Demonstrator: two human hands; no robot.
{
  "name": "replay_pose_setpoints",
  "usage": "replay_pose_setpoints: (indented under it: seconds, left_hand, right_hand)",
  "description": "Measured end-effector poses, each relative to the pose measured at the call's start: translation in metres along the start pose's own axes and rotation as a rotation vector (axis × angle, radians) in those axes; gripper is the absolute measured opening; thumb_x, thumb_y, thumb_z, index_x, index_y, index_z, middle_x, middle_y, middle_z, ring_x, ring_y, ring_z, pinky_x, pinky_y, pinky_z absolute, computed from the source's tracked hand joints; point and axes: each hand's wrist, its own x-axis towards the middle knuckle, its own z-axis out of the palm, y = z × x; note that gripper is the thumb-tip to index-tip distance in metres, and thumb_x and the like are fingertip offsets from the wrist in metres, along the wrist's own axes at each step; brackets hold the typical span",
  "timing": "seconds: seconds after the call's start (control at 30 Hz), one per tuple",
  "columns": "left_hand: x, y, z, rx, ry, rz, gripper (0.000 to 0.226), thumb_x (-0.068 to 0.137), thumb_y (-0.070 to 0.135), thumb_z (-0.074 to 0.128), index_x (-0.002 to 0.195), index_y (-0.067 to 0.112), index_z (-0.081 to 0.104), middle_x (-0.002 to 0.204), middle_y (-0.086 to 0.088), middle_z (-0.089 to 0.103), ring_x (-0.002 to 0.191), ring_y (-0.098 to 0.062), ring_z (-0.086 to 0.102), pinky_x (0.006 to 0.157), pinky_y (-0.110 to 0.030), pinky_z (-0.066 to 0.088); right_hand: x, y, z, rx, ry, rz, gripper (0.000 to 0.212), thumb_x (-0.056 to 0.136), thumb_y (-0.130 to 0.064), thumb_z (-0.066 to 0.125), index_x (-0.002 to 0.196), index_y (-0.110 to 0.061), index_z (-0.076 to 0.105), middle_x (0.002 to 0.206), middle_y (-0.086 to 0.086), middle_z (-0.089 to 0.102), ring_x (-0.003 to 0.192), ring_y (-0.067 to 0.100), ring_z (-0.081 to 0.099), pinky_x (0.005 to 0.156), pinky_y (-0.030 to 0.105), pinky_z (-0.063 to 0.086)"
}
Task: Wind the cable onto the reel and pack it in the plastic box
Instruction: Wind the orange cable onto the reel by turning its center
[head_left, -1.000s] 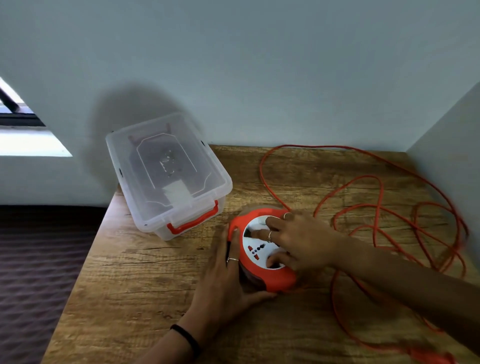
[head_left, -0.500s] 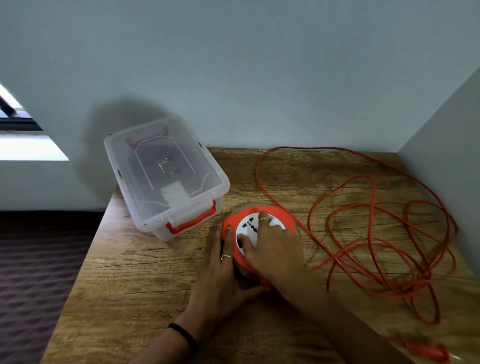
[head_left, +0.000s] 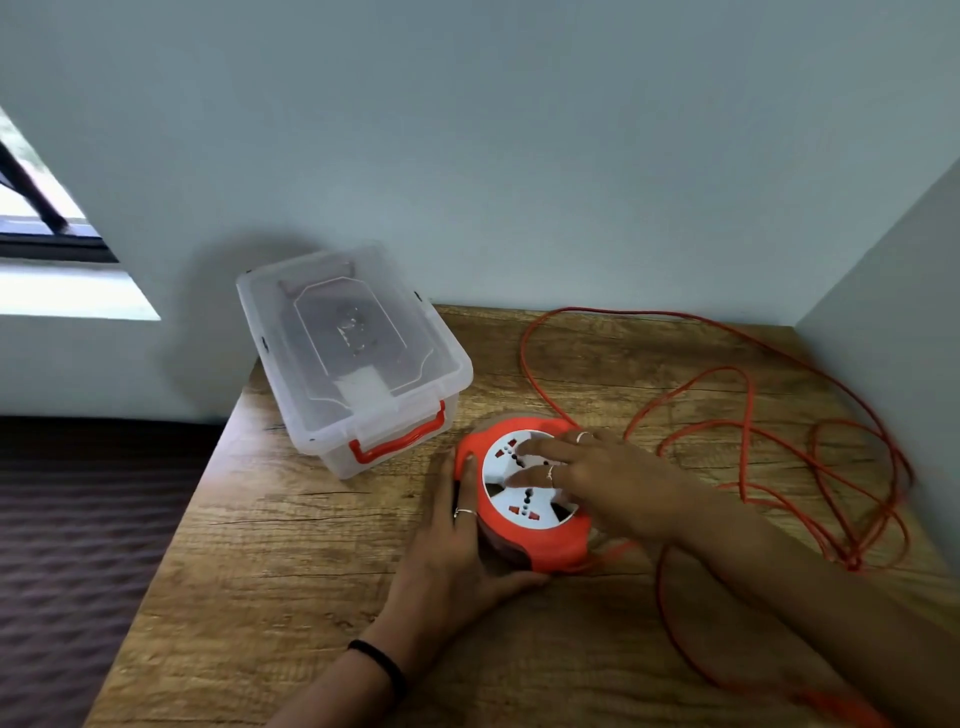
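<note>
I'm mid-winding: my left hand (head_left: 457, 566) clasps the reel (head_left: 524, 493), right hand (head_left: 613, 483) spread on top; next, crank in the loose cable (head_left: 748, 415) beyond it.

Your tabletop (head_left: 291, 597) is brown wood grain, set into a wall corner. On it, at the back left, stands a clear plastic box (head_left: 353, 353) with its lid on and a red handle toward you. Just beside it, at centre, sits the orange reel (head_left: 524, 499). Loose orange cable (head_left: 748, 441) sprawls in loops across the right half.
</note>
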Motion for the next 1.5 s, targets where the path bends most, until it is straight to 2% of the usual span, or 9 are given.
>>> replay_pose_setpoints:
  seconds: [0.2,0.37,0.57,0.73,0.87,1.03,1.27,1.37,1.5]
  left_hand:
    - [0.003,0.000,0.000,-0.041,-0.031,-0.025,0.132,0.054,0.089,0.052,0.144,0.030,-0.024,0.153,0.010,-0.026,0.146,-0.015,-0.008,0.117,-0.036,0.020]
    - [0.003,0.002,-0.004,-0.025,-0.069,-0.066,0.133,0.049,0.092,0.046,0.142,0.033,-0.030,0.145,0.017,-0.037,0.144,-0.013,-0.014,0.117,-0.035,0.020]
    - [0.003,0.000,-0.003,-0.016,-0.087,-0.037,0.131,0.051,0.093,0.044,0.142,0.033,-0.029,0.144,0.018,-0.038,0.144,-0.012,-0.011,0.115,-0.030,0.015]
    - [0.003,-0.002,0.000,-0.001,-0.061,-0.034,0.129,0.052,0.093,0.044,0.136,0.038,-0.037,0.138,0.021,-0.046,0.142,-0.010,-0.017,0.110,-0.025,0.008]
    - [0.003,-0.002,0.000,-0.034,-0.048,-0.071,0.128,0.054,0.090,0.047,0.137,0.037,-0.034,0.139,0.021,-0.045,0.140,-0.007,-0.022,0.110,-0.026,0.006]
    - [0.004,0.001,-0.004,-0.010,-0.086,-0.076,0.128,0.056,0.085,0.055,0.137,0.036,-0.033,0.142,0.016,-0.042,0.137,-0.005,-0.023,0.111,-0.027,0.007]
    - [0.005,0.001,-0.003,-0.002,-0.059,-0.073,0.133,0.054,0.088,0.051,0.145,0.028,-0.024,0.146,0.015,-0.035,0.139,-0.008,-0.021,0.110,-0.027,0.005]
    - [0.003,0.001,-0.002,0.000,-0.030,-0.051,0.133,0.054,0.093,0.045,0.148,0.024,-0.019,0.153,0.008,-0.026,0.143,-0.011,-0.017,0.111,-0.027,0.006]
    - [0.002,-0.001,0.001,-0.001,-0.018,-0.022,0.133,0.054,0.094,0.044,0.149,0.022,-0.017,0.154,0.006,-0.024,0.145,-0.016,-0.011,0.112,-0.030,0.010]
  right_hand:
    - [0.006,0.011,-0.007,-0.079,-0.081,-0.137,0.058,0.097,-0.031,0.048,0.146,-0.046,0.019,0.159,-0.005,0.011,0.136,0.025,0.033,0.102,0.037,0.036]
    - [0.016,0.025,-0.006,-0.185,-0.059,-0.199,0.061,0.089,-0.041,0.057,0.144,-0.037,0.031,0.143,0.004,0.043,0.103,0.026,0.061,0.086,0.039,0.049]
    - [0.020,0.029,0.001,-0.228,0.037,-0.277,0.058,0.085,-0.055,0.042,0.134,-0.025,0.047,0.111,0.001,0.062,0.072,0.020,0.062,0.068,0.034,0.050]
    - [0.018,0.009,0.012,-0.070,0.141,-0.062,0.067,0.078,-0.062,0.047,0.134,-0.024,0.046,0.109,0.004,0.066,0.074,0.024,0.066,0.061,0.031,0.050]
    - [0.029,-0.033,0.016,0.146,0.193,0.374,0.072,0.089,-0.057,0.040,0.147,-0.020,0.020,0.128,0.007,0.057,0.107,0.028,0.058,0.082,0.036,0.044]
    - [0.048,-0.061,0.018,0.353,0.218,0.783,0.067,0.091,-0.045,0.046,0.142,-0.008,0.026,0.120,0.006,0.061,0.110,0.026,0.057,0.075,0.031,0.036]
    - [0.038,-0.060,0.017,0.400,0.253,0.748,0.068,0.095,-0.050,0.038,0.146,-0.009,0.020,0.131,0.010,0.055,0.116,0.027,0.054,0.095,0.037,0.037]
    - [0.030,-0.048,0.018,0.381,0.281,0.677,0.061,0.095,-0.050,0.041,0.140,-0.010,0.033,0.120,0.009,0.062,0.110,0.026,0.058,0.088,0.035,0.042]
    - [0.017,-0.021,0.015,0.462,0.377,0.510,0.029,0.093,-0.030,0.055,0.117,-0.014,0.059,0.105,0.004,0.066,0.093,0.022,0.064,0.071,0.025,0.041]
